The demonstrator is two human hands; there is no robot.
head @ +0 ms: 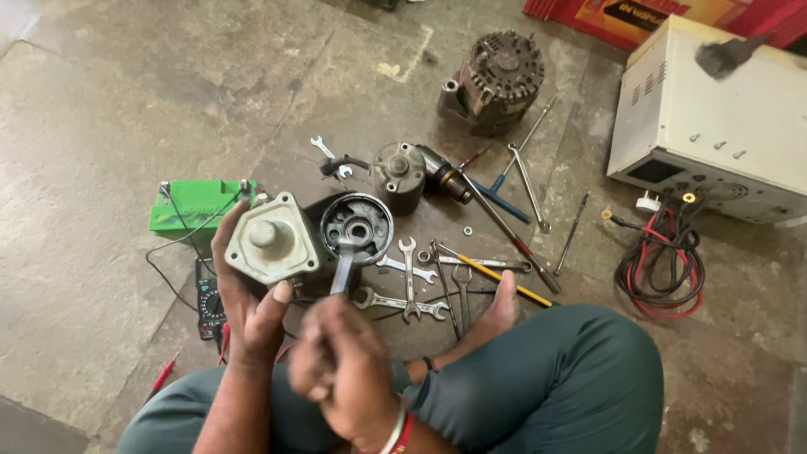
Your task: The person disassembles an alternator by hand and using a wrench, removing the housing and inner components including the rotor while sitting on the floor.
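Meanwhile left hand (252,311) grips grey motor housing (271,238); right hand (345,370) holds spanner (343,267).

One head-worn view, aimed steeply down at a stone floor.

The scene is seen from a single camera carried on the person's head and tilted downward and forward, so that the floor (126,109) is viewed almost from above. The lower edge is filled at close range by the person's own folded legs (555,378), the left hand (252,294) and the blurred right hand (345,370). The middle ground, where the spread of spanners (408,282) is laid, is seen from near. The far edge is reached at the cream metal box (714,118), top right, which is cut by the frame. No second view is provided, so nothing is shared.
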